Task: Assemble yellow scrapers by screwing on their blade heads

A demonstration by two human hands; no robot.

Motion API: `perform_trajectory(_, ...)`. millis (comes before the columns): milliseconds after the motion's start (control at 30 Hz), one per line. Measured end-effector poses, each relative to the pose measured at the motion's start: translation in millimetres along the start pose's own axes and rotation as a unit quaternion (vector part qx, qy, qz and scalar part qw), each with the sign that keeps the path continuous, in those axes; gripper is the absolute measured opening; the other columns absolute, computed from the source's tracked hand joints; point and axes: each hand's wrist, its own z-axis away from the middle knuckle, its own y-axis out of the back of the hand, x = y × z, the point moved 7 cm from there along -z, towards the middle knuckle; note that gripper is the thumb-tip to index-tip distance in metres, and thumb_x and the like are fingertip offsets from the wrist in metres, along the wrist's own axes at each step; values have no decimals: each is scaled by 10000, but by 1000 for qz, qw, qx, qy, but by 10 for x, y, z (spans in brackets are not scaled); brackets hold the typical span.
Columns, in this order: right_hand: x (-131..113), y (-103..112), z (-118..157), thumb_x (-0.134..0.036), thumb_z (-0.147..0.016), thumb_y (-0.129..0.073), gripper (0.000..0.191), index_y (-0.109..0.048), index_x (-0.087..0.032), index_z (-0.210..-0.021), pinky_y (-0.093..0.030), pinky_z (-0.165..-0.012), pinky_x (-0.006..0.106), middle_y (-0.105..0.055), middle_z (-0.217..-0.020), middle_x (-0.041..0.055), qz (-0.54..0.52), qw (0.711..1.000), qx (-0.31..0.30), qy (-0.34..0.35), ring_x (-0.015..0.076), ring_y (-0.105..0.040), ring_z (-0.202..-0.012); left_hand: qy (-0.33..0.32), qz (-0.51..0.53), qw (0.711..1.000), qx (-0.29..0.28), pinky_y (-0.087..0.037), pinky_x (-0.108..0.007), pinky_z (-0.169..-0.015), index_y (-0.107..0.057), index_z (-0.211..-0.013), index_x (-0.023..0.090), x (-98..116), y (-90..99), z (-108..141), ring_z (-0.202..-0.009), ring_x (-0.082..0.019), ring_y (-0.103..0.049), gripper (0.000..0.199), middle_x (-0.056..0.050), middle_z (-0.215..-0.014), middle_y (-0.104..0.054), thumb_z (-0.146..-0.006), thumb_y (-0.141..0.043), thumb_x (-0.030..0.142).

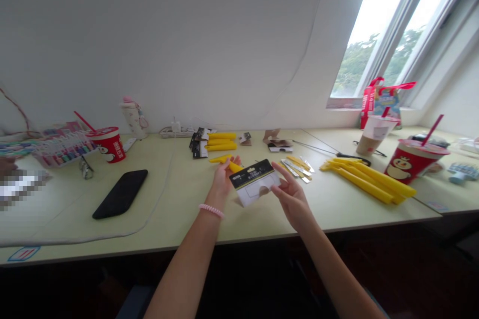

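Above the desk edge (123, 250) — left hand (223, 179), right hand (292, 198), card (255, 183) between

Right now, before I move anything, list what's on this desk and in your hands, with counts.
card-backed package: 1, black and white, between both hands
yellow pry tool: 1, yellow, in left hand
yellow pry tools: several, yellow, right of the hands
metal strips: several, silver and gold, beyond right hand
red cups: 2, red, desk's far left and right
plastic cup: 1, pale, by the right red cup
smartphone: 1, black, left on desk
power strip: 1, white, by wall
left hand: 1, pink bracelet on wrist
right hand: 1, fingers on package's right edge
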Motion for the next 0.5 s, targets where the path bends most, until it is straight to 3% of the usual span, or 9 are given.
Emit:
perform_trajectory(67, 26, 8, -22, -306, -687, -678, 622, -442, -299, -1262, -444, -859, 376, -623, -1062, 29, 8, 1000, 17, 9, 215, -564, -1004, 22, -15, 999, -26, -503, -320, -731, -548, -926, 138, -38, -68, 29, -789, -167, -630, 188, -92, -914, -643, -762, -585, 222)
perform_trajectory(167, 81, 37, -73, -307, -678, -686, 476, -549, -249, -1130, -441, -864, 378, -615, -1076, 50, 14, 999, 31, 8, 224, -553, -1014, 44, -31, 996, -68, -504, -340, -742, -545, -928, 134, -76, -193, 82, -816, -183, -627, 192, -95, -939, -638, -759, -591, 215)
perform_trajectory(333, 92, 200, -131, -338, -681, -674, 271, -619, -220, -919, -435, -845, 375, -642, -958, 44, 25, 998, 49, 17, 219, -565, -937, 0, -51, 992, -112, -490, -292, -796, -520, -1022, 153, -27, -299, 139, -868, -151, -613, 275, -75, -980, -628, -758, -598, 168)
perform_trajectory(500, 86, 254, -136, -342, -700, -642, 271, -629, -210, -936, -414, -867, 366, -640, -981, 45, 4, 998, -47, -41, 209, -561, -938, 40, -74, 975, -208, -444, -336, -892, -480, -1093, 135, -96, -427, 270, -1008, -192, -576, 344, -118, -1006, -622, -773, -593, 190)
